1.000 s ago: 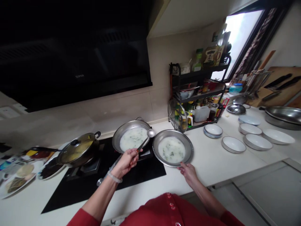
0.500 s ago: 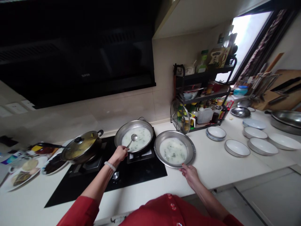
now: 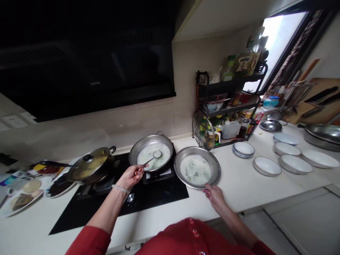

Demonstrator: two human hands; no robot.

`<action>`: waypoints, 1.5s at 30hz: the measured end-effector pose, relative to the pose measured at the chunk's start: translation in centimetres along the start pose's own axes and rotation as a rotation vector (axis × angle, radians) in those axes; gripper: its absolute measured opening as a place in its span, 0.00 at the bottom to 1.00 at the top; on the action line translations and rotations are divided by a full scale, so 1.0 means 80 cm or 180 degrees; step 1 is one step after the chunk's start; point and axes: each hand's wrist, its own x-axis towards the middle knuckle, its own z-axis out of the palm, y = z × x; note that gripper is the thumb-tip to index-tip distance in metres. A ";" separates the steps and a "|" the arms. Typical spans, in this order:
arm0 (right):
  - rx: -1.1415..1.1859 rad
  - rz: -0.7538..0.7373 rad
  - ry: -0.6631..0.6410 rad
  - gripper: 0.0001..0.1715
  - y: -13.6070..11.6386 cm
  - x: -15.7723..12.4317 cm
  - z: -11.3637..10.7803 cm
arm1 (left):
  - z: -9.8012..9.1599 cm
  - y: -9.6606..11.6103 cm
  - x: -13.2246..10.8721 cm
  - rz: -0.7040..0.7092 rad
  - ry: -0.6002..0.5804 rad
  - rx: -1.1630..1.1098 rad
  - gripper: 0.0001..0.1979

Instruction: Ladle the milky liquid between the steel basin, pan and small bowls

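My left hand [image 3: 132,176] is wrapped round the handle of a metal ladle [image 3: 150,161]. The ladle's bowl is turned upward over the milky soup with green bits in the steel pan [image 3: 136,148] on the right burner, and whitish liquid shows in it. To the right, on the counter beside the stove, sits a wide steel basin [image 3: 215,163] with similar white soup and green pieces. My right hand [image 3: 214,195] pinches the basin's near rim, thumb on top; the fingertips below are partly hidden.
A glass-lidded pan [image 3: 91,166] stands on the left burner, near plates of food [image 3: 23,200]. At right are several white bowls [image 3: 267,165]. Behind the basin, a glass lid [image 3: 204,131] leans on a black rack [image 3: 228,85] of bottles. The black range hood [image 3: 87,60] hangs above.
My left hand has rolled over, turning the ladle's bowl from rounded side up to open side up, and the bowl has shifted slightly right. My right hand stays on the basin rim.
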 end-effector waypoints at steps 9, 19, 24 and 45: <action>0.0037 -0.0025 -0.0008 0.26 0.003 0.002 -0.001 | 0.005 0.001 -0.011 -0.0100 0.0013 -0.0223 0.10; 0.0084 -0.0024 0.0016 0.27 0.005 0.003 0.000 | 0.041 -0.004 -0.042 0.0056 -0.0230 0.0218 0.08; 0.0086 -0.0026 0.0020 0.26 0.006 0.003 0.000 | 0.072 -0.029 -0.048 0.0086 -0.0527 0.0733 0.05; 0.0043 -0.0089 -0.0039 0.25 0.008 0.004 0.000 | 0.085 -0.129 -0.011 0.2013 -0.0395 0.3748 0.12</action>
